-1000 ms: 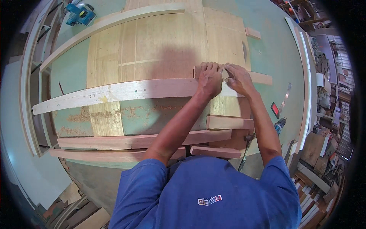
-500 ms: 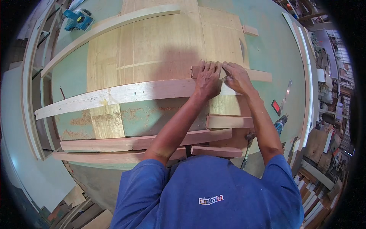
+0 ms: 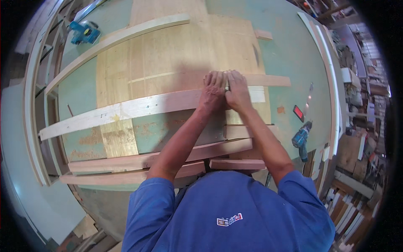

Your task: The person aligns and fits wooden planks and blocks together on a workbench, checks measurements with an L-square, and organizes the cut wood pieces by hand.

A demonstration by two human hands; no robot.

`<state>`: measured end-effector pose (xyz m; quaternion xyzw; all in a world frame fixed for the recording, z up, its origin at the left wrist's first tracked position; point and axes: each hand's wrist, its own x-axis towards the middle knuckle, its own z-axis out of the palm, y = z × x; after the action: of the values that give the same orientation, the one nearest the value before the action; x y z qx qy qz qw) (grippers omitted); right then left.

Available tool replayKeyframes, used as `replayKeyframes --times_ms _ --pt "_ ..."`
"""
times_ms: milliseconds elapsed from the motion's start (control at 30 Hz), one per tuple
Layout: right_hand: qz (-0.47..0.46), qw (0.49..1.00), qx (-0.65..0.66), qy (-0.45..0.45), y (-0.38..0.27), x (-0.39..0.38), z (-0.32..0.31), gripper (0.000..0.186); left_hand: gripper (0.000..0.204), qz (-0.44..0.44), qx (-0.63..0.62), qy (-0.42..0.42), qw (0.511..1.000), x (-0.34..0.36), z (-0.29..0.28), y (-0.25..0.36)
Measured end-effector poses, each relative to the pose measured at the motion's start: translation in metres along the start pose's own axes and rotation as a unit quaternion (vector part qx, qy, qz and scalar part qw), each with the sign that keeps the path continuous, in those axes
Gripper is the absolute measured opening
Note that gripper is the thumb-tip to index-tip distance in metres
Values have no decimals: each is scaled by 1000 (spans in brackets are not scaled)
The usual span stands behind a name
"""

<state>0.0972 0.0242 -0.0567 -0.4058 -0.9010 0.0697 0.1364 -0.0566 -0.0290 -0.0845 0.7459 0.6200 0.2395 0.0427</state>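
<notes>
A long, pale wooden board [image 3: 157, 105] lies crosswise on the worktable, with a few dark nail marks in its face. Along its far edge, at the right end, runs a shorter pinkish wooden strip [image 3: 270, 80]. My left hand [image 3: 213, 89] reaches across the board, fingers together and curled over the strip. Close beside it, thumb against the left hand, my right hand [image 3: 237, 89] grips the same place with bent fingers. Both hands hide the strip's left end and part of the board. Their fingertips are partly out of sight behind the wood.
At the right lie a cordless drill [image 3: 301, 137], a red-faced tool [image 3: 298, 113] and a metal rule [image 3: 310, 95]. Wooden pieces [image 3: 109, 164] line the near edge. Farther off are a plywood panel [image 3: 168, 50], a long strip [image 3: 119, 35], a small block [image 3: 263, 34] and a blue planer [image 3: 84, 32].
My right hand has slid left against my left hand, uncovering the board's right end. My left hand now covers the strip's left end. The view has shifted slightly, and the drill shows whole.
</notes>
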Motion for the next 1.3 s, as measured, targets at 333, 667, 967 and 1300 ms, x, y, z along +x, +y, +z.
replayKeyframes --times_ms 333,667,967,1300 --pt "20 990 6 137 -10 -5 24 58 118 -5 -46 -79 996 -8 -43 -3" --pt "57 986 2 157 -19 -1 22 52 109 -76 30 18 996 -136 -123 -101" --pt "42 981 1 192 -23 6 17 45 99 -83 60 26 994 -121 -96 -118" --pt "49 981 5 186 -18 18 24 47 99 -77 52 56 994 -114 -90 -128"
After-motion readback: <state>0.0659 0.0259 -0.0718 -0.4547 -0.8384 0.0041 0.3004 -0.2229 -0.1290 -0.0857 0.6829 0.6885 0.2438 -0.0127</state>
